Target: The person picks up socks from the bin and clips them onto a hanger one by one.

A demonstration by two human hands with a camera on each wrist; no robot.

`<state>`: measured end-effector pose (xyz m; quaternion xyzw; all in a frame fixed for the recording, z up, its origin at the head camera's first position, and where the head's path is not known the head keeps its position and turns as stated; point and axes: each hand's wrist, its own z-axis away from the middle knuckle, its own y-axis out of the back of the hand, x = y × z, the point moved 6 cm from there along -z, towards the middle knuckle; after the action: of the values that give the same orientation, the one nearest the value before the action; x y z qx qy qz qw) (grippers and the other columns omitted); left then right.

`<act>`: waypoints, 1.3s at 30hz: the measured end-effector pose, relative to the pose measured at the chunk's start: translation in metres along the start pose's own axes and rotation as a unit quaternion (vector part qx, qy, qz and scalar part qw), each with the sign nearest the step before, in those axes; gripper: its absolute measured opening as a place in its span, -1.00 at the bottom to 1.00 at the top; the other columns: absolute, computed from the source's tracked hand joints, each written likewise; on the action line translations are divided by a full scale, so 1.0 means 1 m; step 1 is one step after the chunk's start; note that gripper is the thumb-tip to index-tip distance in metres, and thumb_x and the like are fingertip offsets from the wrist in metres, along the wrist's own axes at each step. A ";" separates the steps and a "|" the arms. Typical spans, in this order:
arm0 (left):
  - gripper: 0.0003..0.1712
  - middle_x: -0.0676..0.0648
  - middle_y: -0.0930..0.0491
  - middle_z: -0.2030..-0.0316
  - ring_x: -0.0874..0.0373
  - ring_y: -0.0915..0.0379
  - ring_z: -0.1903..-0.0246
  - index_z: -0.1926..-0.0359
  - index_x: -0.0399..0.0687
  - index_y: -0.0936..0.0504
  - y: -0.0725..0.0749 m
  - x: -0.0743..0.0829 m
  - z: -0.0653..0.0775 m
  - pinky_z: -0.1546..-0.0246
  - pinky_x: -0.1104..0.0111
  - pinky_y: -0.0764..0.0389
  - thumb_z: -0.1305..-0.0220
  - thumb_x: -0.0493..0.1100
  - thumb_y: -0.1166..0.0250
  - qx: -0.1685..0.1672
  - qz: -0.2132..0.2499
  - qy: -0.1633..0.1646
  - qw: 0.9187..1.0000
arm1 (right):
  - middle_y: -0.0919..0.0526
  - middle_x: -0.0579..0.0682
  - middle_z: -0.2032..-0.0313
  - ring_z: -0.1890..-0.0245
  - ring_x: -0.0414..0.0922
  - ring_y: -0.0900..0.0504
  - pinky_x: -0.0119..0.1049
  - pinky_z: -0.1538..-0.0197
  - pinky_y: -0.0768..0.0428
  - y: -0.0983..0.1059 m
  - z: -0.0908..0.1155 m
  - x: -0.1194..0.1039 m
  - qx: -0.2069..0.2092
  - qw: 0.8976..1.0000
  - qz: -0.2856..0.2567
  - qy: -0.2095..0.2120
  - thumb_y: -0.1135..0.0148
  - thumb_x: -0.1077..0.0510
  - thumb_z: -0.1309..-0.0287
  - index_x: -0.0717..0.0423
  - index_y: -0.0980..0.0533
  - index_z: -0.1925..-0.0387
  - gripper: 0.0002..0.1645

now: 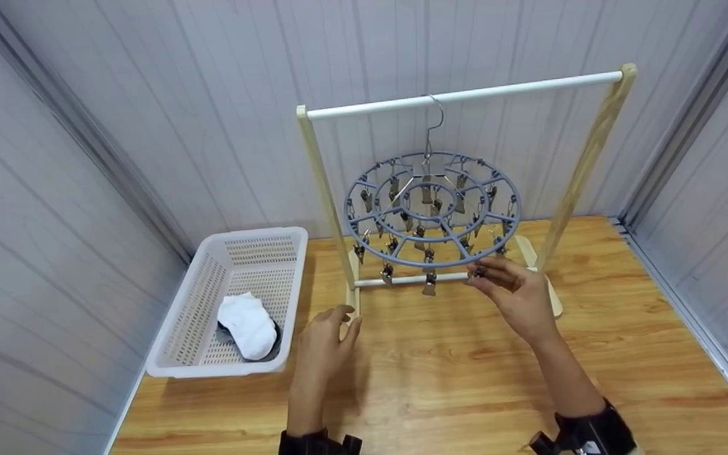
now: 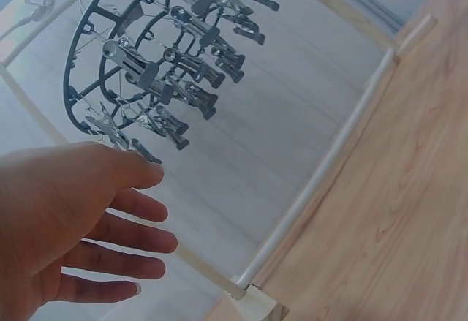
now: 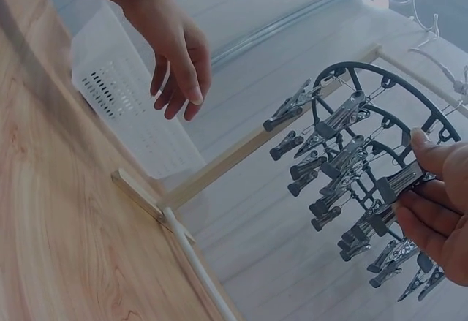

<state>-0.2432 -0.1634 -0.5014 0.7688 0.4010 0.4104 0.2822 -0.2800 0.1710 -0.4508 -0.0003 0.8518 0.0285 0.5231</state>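
Note:
A round grey-blue clip hanger point(image 1: 395, 258) hangs by its hook from the white bar of a wooden rack, with several metal clips dangling below its rings. At its front right edge my right hand point(image 1: 522, 302) pinches one metal clip point(image 3: 399, 182) between thumb and fingers. My left hand point(image 1: 326, 344) is held in the air to the left of the hanger, fingers loosely spread and holding nothing. In the left wrist view its thumb overlaps the lowest clips. White socks point(image 1: 251, 328) lie over something dark grey inside the white basket point(image 1: 170, 335), left of my left hand.
The wooden rack point(image 1: 582, 167) stands on the wood-grain table point(image 1: 427, 385), its feet at either side and a white lower bar point(image 1: 380, 282) between them. Pale panel walls point(image 1: 225, 114) close in the back and both sides.

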 end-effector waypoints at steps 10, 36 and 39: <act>-0.72 -0.07 -0.77 0.28 -0.05 -0.72 0.28 0.05 -0.13 -0.76 0.016 0.007 -0.003 0.30 0.06 -0.70 -0.42 -0.02 -0.44 0.035 -0.008 0.000 0.999 | -0.76 0.34 0.03 0.04 -0.10 -0.80 -0.21 -0.02 -0.72 0.002 -0.003 -0.001 0.002 1.000 0.000 -0.004 -0.44 0.47 -0.21 0.41 -0.67 -0.05 -0.65; -0.79 -0.18 -0.76 0.32 -0.12 -0.69 0.36 0.13 -0.23 -0.75 0.039 -0.005 0.003 0.39 0.03 -0.68 -0.36 -0.15 -0.46 0.071 -0.034 0.051 0.996 | -0.79 0.23 0.04 0.02 -0.10 -0.80 -0.18 -0.03 -0.72 -0.002 0.001 0.005 -0.009 1.000 -0.010 -0.024 -0.40 0.45 -0.27 0.45 -0.63 -0.09 -0.64; -0.77 -0.15 -0.77 0.30 -0.13 -0.69 0.36 0.11 -0.21 -0.75 0.043 -0.007 0.002 0.38 0.02 -0.67 -0.37 -0.12 -0.45 0.068 -0.038 0.066 0.995 | -0.76 0.34 0.02 0.03 -0.12 -0.80 -0.19 -0.03 -0.72 -0.002 0.001 0.005 -0.009 0.999 -0.008 -0.030 -0.39 0.45 -0.27 0.50 -0.61 -0.10 -0.63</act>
<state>-0.2274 -0.1920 -0.4726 0.7416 0.4750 0.4206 0.2179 -0.2812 0.1690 -0.4556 -0.0105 0.8354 0.0318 0.5486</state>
